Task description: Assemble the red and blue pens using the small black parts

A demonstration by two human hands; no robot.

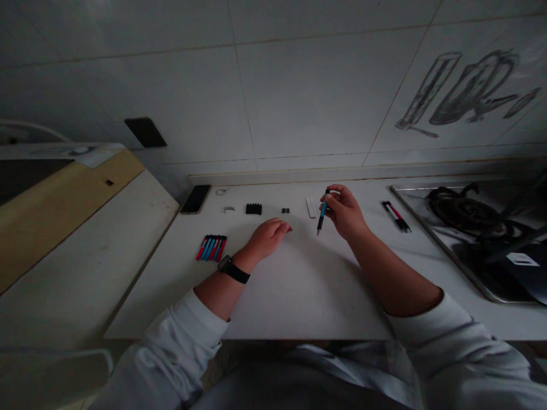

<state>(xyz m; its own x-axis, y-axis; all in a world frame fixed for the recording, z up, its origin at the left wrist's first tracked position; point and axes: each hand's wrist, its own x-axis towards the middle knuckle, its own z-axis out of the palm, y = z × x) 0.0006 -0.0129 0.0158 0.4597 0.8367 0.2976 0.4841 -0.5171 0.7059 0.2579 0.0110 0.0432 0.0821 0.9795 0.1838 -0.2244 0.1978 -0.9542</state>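
Note:
My right hand point(345, 212) pinches a blue-and-black pen point(323, 213) near its upper end. The pen is tilted above the white tabletop, its tip pointing down. To its left, my left hand point(268, 238) has its fingers drawn together and curled; whether anything is between them is hidden. Just beyond its fingertips lie small dark pieces point(285, 210). Thin whitish sticks point(310, 208) lie close to the pen. Further left are a row of black grips point(253, 209) and several small springs point(229, 209). Red and blue pen barrels point(211, 248) lie side by side left of my left wrist.
A phone point(195, 199) and a small ring point(222, 192) lie at the back left. Toward the right are more pens point(396, 217), one with red. Beyond them a gas stove point(444, 245) borders the worktop point(299, 302). A tiled wall point(307, 102) closes off the back.

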